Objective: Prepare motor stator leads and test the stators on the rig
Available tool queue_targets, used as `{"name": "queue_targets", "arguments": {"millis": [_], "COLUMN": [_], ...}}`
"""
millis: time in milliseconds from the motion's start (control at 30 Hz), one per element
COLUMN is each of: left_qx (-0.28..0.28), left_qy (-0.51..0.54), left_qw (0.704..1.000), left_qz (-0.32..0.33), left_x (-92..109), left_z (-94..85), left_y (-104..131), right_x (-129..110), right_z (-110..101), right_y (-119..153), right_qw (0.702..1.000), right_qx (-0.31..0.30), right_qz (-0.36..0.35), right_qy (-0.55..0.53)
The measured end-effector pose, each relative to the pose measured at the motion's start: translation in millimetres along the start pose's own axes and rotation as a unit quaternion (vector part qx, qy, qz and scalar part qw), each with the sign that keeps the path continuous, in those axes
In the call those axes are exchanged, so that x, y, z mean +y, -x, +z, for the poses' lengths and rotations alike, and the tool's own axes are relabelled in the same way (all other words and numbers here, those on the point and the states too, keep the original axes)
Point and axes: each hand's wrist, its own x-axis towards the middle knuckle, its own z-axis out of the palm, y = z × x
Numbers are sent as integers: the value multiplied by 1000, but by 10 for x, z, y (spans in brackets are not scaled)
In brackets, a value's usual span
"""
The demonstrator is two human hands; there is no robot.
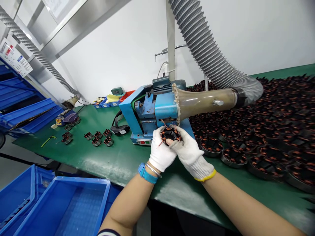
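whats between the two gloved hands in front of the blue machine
A copper-wound ring, held by the left hand and the right hand, as the head view shows.

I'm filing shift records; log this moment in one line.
left hand: holding copper-wound ring | right hand: holding same ring | place: beside blue machine

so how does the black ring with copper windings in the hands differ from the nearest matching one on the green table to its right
The held black ring with copper windings is gripped by the white-gloved left hand and right hand; the table ring rests on the green table.
The held ring has thin wire ends sticking out; none can be made out on the table ring.
Both are open-centred with copper coils.
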Motion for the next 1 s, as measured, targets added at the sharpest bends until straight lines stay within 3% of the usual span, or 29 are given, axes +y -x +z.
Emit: {"name": "queue_targets", "arguments": {"millis": [133, 333, 667, 900, 1000], "left_qx": [10, 72, 40, 58, 64], "left_qy": [-1, -18, -67, -114, -113], "left_qw": [1000, 994, 992, 991, 991], "left_qz": [-14, -82, -103, -23, -32], "left_x": [-26, 67, 178, 151, 159], "left_z": [12, -27, -63, -93, -96], "left_y": [-3, -97, -236, -158, -160], "right_x": [32, -67, -217, -137, -146], "right_z": [51, 202, 270, 234, 235], "right_y": [-18, -119, -139, -85, -83], "right_qw": [1000, 998, 993, 996, 997], "right_qx": [7, -11, 44, 21, 17], "right_qz": [7, 35, 99, 46, 46], "right_qy": [-23, -58, -49, -79, -59]}}
